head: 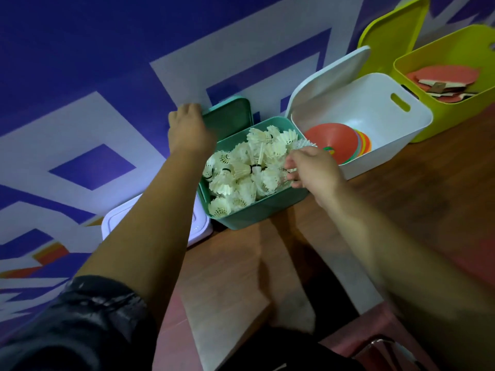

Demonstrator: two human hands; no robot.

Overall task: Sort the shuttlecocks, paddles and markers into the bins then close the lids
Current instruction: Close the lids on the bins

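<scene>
Left hand grips teal lid; right hand pinches shuttlecock over teal bin.

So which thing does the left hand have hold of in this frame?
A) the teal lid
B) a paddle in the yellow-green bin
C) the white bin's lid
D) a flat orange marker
A: the left hand holds the upper left edge of the teal lid, which stands against the wall behind the teal bin full of shuttlecocks.
</scene>
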